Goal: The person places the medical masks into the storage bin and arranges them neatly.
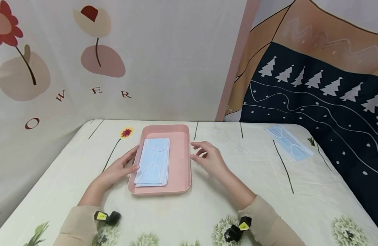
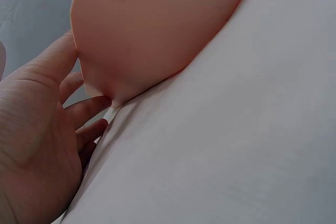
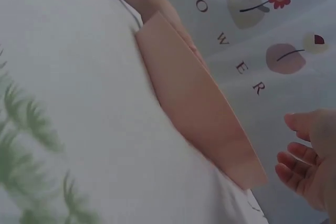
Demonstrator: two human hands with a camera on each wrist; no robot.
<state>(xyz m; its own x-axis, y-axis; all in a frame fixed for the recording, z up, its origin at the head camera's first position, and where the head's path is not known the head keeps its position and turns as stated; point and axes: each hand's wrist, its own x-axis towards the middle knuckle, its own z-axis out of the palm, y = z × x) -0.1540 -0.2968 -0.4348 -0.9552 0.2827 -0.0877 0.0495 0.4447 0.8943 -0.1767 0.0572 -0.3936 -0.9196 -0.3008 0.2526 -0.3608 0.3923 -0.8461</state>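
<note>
A pink tray (image 1: 179,160) rests on the table, and a stack of light blue face masks (image 1: 152,162) lies along its left half. My left hand (image 1: 116,169) is at the tray's left side, thumb and forefinger spread along the rim. In the left wrist view, the fingers of this left hand (image 2: 47,108) touch the tray (image 2: 152,30) near a corner. Just beyond the right rim, my right hand (image 1: 209,158) hovers with loosely bent fingers and nothing between them. The right wrist view has a gap between this right hand (image 3: 307,161) and the tray (image 3: 194,98).
One more blue face mask (image 1: 288,142) lies apart at the table's far right. A white cloth with printed flowers covers the table (image 1: 244,171). Behind it hang a pale curtain (image 1: 176,61) with lettering and a dark patterned cloth (image 1: 299,102).
</note>
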